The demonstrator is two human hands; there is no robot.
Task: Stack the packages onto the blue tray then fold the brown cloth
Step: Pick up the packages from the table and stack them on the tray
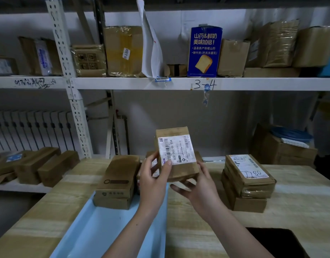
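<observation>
Both hands hold a small brown package with a white shipping label (176, 151) tilted up above the table. My left hand (154, 180) grips its left edge, thumb on the label. Under its lower right side, my right hand (199, 187) supports it. A light blue tray (97, 229) lies on the wooden table below, with a stack of two brown boxes (116, 183) at its far end. More packages lie partly hidden behind my hands. To the right, another stack of labelled packages (247, 181) rests on the table. I see no brown cloth for certain.
A dark object (279, 241) sits at the table's near right corner. White metal shelving (123, 83) behind holds several cardboard boxes and a blue bread carton (204, 51). Brown boxes (35, 166) lie on a low shelf at left, and a large carton (283, 148) stands at right.
</observation>
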